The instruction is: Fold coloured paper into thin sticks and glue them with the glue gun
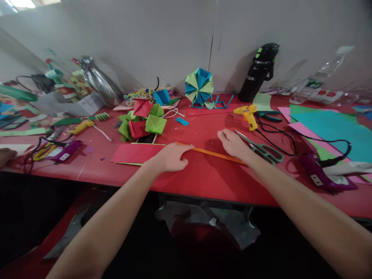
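Note:
A long thin orange paper strip (pixel 213 154) lies across the red table (pixel 203 178), running from left to right. My left hand (pixel 171 157) rests palm down on the strip's left end, fingers together and pressed flat. Pressed on the strip near its right end is my right hand (pixel 232 142), its fingers curled down. A red paper sheet (pixel 135 153) lies just left of my left hand. Green-handled scissors (pixel 261 149) lie right beside my right hand.
A pile of folded red and green paper shapes (pixel 143 122) sits behind the red sheet. A blue and green paper ball (pixel 199 87), a yellow glue gun (pixel 247 114), a black bottle (pixel 258 73), coloured sheets (pixel 331 128) and a purple device with cable (pixel 322 172) lie around. Another person's hand (pixel 6 155) shows at far left.

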`<state>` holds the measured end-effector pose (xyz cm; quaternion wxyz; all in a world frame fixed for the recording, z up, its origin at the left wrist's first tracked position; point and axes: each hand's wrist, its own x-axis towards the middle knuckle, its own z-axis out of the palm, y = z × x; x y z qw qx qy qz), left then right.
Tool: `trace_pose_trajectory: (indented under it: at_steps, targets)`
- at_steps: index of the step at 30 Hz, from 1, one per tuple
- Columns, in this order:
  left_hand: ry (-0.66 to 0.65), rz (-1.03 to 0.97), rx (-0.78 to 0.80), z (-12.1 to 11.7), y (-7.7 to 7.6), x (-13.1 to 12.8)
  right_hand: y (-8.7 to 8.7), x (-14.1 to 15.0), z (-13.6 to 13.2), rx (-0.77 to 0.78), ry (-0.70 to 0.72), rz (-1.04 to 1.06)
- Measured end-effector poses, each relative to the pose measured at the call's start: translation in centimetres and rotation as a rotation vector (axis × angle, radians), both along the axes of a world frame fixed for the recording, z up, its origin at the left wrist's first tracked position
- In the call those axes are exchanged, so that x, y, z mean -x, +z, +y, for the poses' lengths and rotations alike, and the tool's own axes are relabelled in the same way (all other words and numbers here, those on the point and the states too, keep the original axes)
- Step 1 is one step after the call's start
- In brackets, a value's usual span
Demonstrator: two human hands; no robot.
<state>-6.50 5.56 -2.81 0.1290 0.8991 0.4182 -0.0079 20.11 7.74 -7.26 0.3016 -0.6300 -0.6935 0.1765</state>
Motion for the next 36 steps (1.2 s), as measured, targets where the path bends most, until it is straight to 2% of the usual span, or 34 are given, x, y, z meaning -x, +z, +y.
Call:
trace_pose_trajectory:
  at_steps: [5, 10, 12, 13, 16, 18, 22, 29, 36]
  targets:
    - [-0.002, 0.006, 0.001, 0.0, 0.1, 0.0, 0.7, -0.8, -0.1, -0.056, -0.07, 0.007]
    - [-0.009, -0.016, 0.003, 0.1, -0.2, 0.3, 1.1, -1.7, 0.0, -0.325, -0.093, 0.124]
    - [-0.009, -0.028, 0.002, 0.1, -0.4, 0.3, 1.7, -1.1, -0.5, -0.34, 0.017, 0.102]
    - [-0.012, -0.031, 0.0, 0.2, -0.4, 0.4, 1.9, -0.5, -0.9, -0.295, 0.121, 0.079]
    - [-0.027, -0.035, -0.015, 0.3, -0.7, 0.4, 2.4, 2.0, -2.7, -0.032, 0.54, 0.009]
    - [-0.035, -0.036, -0.017, 0.4, -0.8, 0.5, 2.1, 3.7, -3.8, 0.017, 0.65, -0.051]
    - [-0.046, -0.043, -0.005, 0.5, -0.9, 0.5, 1.1, 5.6, -5.0, 0.043, 0.623, -0.081]
    - [-0.05, -0.064, -0.025, 0.5, -1.0, 0.5, 0.8, 6.3, -5.4, 0.028, 0.58, -0.135]
    - [-0.03, -0.061, -0.018, 0.3, -0.9, 0.4, 0.5, 7.2, -5.8, -0.047, 0.555, -0.322]
